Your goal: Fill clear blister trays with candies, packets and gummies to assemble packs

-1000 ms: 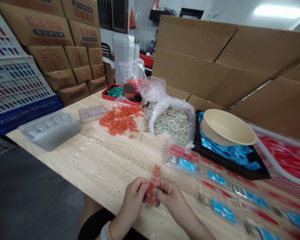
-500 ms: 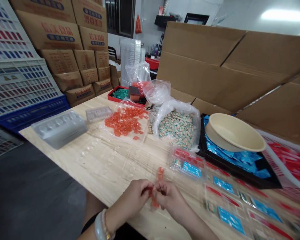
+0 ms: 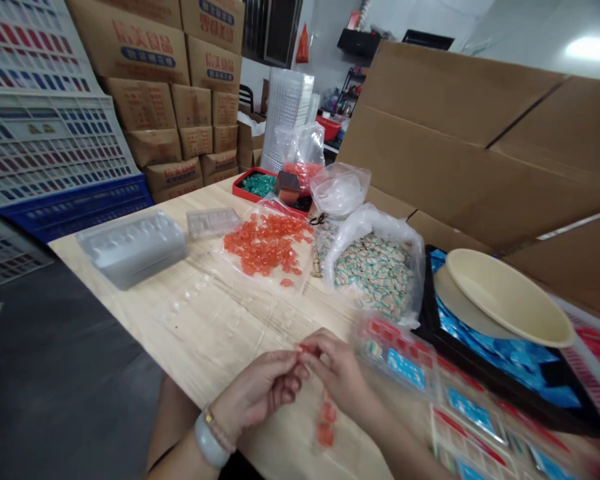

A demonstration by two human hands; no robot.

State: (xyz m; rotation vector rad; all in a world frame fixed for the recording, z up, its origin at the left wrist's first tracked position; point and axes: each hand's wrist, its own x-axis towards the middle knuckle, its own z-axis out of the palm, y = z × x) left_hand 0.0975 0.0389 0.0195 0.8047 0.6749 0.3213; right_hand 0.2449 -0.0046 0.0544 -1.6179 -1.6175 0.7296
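Orange pieces (image 3: 260, 252) are spread at eleven o'clock, a cream basin (image 3: 511, 293) set at two; a small red piece (image 3: 301, 348) is pinched by left hand (image 3: 266, 387) and right hand (image 3: 333, 365).

The left arm (image 3: 183, 460) slants up from 7 o'clock, and the left grip (image 3: 265, 390) (a bare hand) points to 2 o'clock, its lower fingers curled in. The right arm (image 3: 405, 440) slants from 5 o'clock, and the right grip (image 3: 335, 367) points to 10 o'clock, fingers bent. Both pinch, tips together.
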